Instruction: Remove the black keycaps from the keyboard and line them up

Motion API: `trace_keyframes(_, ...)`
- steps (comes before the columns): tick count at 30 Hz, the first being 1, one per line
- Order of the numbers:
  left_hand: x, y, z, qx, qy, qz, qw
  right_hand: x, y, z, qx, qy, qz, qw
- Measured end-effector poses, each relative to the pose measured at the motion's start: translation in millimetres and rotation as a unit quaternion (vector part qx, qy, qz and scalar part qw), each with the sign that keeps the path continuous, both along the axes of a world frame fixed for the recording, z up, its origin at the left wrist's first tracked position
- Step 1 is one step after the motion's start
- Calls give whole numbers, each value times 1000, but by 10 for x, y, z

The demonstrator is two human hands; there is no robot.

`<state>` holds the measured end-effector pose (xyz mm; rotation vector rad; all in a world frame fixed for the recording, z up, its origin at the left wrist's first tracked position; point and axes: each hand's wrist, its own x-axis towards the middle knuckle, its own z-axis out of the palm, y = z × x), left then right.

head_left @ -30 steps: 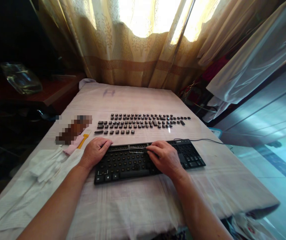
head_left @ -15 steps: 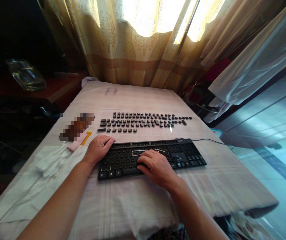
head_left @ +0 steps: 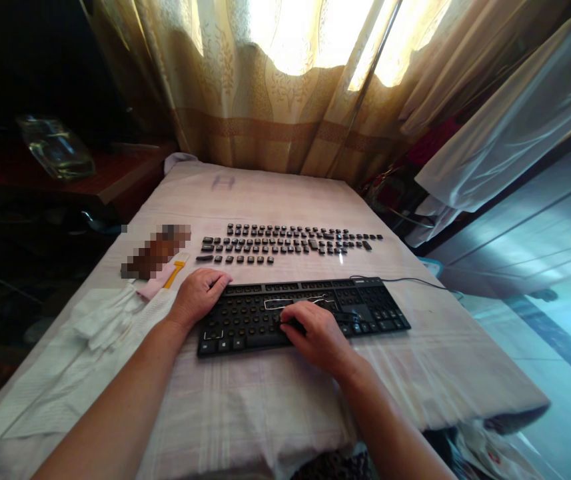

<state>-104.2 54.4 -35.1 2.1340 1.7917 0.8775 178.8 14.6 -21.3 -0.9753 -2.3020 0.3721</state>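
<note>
A black keyboard (head_left: pixel 252 339) lies on the cloth-covered table, with most of its upper keycaps off and round key posts showing. My left hand (head_left: pixel 200 293) grips its left end, thumb along the far edge. Over the middle of the keyboard, my right hand (head_left: pixel 312 333) is closed, thumb and fingertips pinched together at the lower rows. What they hold, if anything, is hidden. Thin bent metal wires (head_left: pixel 271 303) lie on the keyboard just beyond the right hand. Loose black keycaps (head_left: pixel 270 243) sit in rows behind the keyboard.
A yellow-handled tool (head_left: pixel 174 273) and white cloth (head_left: pixel 100 323) lie at the left, beside a blurred brown object (head_left: pixel 158 250). The keyboard's cable (head_left: pixel 415 280) runs right. A glass jar (head_left: pixel 58 150) stands on a wooden cabinet. Curtains (head_left: pixel 265 113) hang behind the table.
The right hand's fingers have drawn in and shifted slightly right over the lower keys. My left hand keeps its place on the keyboard's left end. The view has shifted a little.
</note>
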Motion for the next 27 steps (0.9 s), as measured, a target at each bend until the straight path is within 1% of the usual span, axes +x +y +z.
trace_keyframes(5, 4, -3, 2, -2, 2, -2, 1000, 33, 20, 29, 8, -35, -39, 999)
trace_keyframes(11, 8, -6, 4, -6, 5, -4, 1000, -67, 0, 79, 8, -118, -27, 993)
trace_keyframes(16, 2, 1, -7, -9, 6, -5, 1000, -124, -29, 129, -19, -145, -35, 989)
trace_keyframes(19, 2, 0, -6, -7, 6, -5, 1000, -147, -31, 164, -34, -179, -34, 983)
trace_keyframes(27, 10, -14, 0, 9, 8, -7, 1000, -186, 22, 285, -93, -224, -24, 970)
